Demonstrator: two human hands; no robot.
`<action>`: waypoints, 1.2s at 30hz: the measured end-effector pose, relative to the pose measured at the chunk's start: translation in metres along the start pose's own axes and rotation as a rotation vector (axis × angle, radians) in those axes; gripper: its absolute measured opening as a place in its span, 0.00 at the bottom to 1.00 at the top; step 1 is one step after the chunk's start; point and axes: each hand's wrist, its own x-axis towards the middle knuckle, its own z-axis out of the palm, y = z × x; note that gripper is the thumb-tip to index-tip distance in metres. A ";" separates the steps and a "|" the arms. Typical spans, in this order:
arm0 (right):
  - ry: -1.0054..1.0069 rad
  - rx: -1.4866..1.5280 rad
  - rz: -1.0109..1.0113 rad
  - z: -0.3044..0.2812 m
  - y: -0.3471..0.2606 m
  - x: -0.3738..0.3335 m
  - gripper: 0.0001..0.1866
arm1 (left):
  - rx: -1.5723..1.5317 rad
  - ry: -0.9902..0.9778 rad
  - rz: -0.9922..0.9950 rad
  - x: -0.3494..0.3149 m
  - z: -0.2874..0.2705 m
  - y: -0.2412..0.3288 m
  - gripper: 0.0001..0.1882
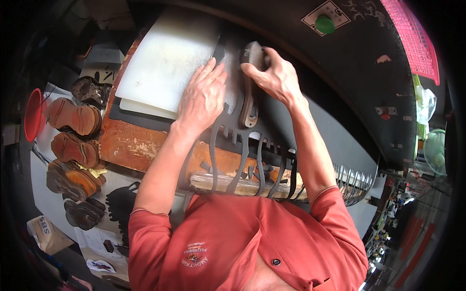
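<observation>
My right hand (276,75) is wrapped round the upper end of a long, narrow cutting die (248,109). Its lower end is a rounded metal loop; the upper end is blurred and partly behind my fingers. The die rests on or just above a black sheet (320,121); I cannot tell which. Left of it, my left hand (204,92) lies flat with fingers stretched out, across the right edge of a white cutting board (155,63) and the black material. A dark pointed strip (220,48) shows just beyond its fingertips. Curved cut-out strips (241,165) of the sheet hang toward me.
A dark machine head (359,68) with a green button (325,24) stands at the upper right. Below the board runs a worn brown wooden edge (131,145). Stacked brown sole-shaped pieces (73,116) and a red bowl (33,115) sit at left. A pink basket (412,39) is far right.
</observation>
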 end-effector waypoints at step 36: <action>0.546 0.359 -0.662 -0.010 0.025 -0.148 0.53 | -1.094 0.212 -0.197 0.006 -0.040 0.123 0.18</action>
